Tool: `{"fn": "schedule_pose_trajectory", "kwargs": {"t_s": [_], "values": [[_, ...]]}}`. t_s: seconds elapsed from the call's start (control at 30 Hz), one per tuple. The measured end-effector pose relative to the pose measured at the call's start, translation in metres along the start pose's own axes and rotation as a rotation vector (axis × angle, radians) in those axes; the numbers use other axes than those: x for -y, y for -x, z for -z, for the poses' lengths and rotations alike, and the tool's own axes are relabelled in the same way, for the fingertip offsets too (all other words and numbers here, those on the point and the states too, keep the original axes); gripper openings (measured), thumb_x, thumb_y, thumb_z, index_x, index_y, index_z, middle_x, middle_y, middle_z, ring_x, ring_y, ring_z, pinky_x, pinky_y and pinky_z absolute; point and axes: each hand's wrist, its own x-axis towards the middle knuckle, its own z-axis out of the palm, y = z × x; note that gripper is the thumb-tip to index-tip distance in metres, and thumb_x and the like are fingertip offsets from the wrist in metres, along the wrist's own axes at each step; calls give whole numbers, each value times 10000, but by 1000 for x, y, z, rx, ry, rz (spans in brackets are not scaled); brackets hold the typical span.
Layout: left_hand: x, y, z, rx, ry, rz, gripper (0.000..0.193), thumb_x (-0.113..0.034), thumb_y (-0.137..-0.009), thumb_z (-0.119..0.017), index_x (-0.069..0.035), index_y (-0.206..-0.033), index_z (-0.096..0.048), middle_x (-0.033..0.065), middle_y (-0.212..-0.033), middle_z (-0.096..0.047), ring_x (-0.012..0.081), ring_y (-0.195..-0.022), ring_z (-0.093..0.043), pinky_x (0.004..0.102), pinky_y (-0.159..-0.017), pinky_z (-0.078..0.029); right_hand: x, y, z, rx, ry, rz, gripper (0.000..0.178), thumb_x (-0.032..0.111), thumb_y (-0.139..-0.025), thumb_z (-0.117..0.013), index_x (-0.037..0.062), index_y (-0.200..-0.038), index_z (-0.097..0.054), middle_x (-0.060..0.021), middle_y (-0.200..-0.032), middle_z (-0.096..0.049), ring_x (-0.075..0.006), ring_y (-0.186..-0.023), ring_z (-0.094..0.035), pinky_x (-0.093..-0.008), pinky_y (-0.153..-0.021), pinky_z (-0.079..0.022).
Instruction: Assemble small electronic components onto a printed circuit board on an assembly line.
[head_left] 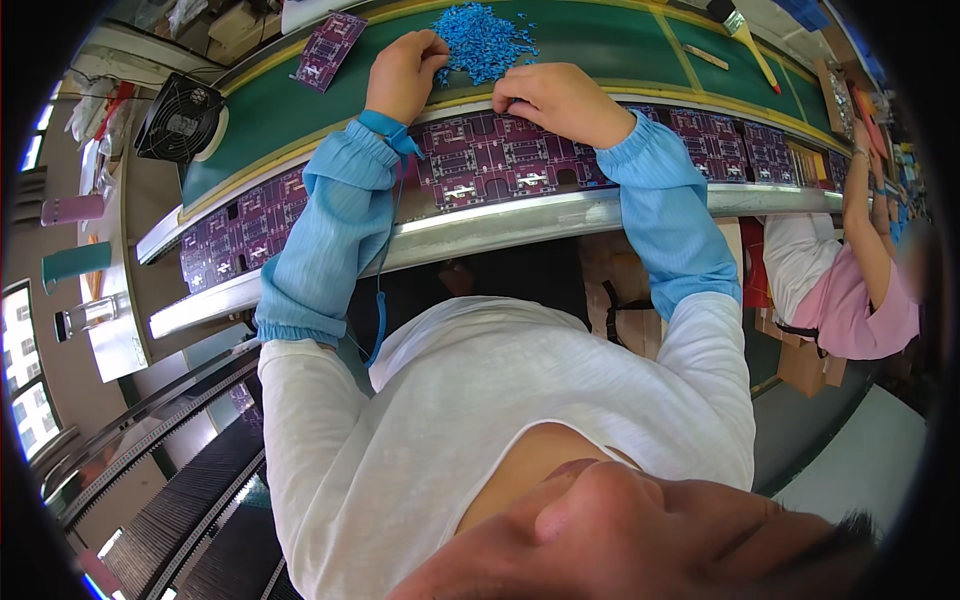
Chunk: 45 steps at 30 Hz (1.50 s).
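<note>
A heap of small blue electronic components (478, 42) lies on the green bench top. At its left edge is my left hand (402, 78), fingers pinched together; anything between them is too small to make out. A blue wrist strap (385, 124) with a cord circles that wrist. My right hand (568, 102) is bent down over the upper edge of a purple circuit board (470, 165), below the heap's right side. Its fingers are closed, and their tips are partly hidden. A separate purple circuit board (328, 50) rests on the bench left of my left hand.
A metal rail (510, 212) carries a row of purple boards across my front. Right of the heap lie a short wooden piece (706, 56) and a brush (745, 42). A black fan (180, 118) stands at the left end. A co-worker in pink (865, 300) is at the right.
</note>
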Motion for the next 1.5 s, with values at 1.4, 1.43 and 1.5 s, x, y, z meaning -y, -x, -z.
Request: {"fn": "schedule_pose_trajectory", "kwargs": {"t_s": [1.4,1.43,1.5], "values": [[-55,43,24,315,-51,-49,194,7,-834,-743,-34,-1016,-688,133,-927,-695,321,-861,-685,400,-757,-541,-15,1,10,-192,-241,-237,163,119,-938,-697,69,-1084,-750,-119,-955,-761,-260,-848,-731,-356,-756,-571],[-55,43,24,309,-69,-62,193,6,-834,-743,-38,-1013,-687,134,-928,-693,326,-860,-683,406,-753,-539,-17,0,9,-223,-254,-227,163,110,-944,-690,68,-1090,-750,-117,-961,-764,-254,-858,-733,-351,-766,-574],[-54,43,24,309,-73,-59,167,-30,-848,-731,-60,-1002,-677,124,-931,-689,337,-874,-677,423,-759,-538,-21,-1,8,-239,-267,-232,161,105,-950,-683,70,-1092,-752,-115,-971,-766,-249,-871,-737,-349,-775,-577]]}}
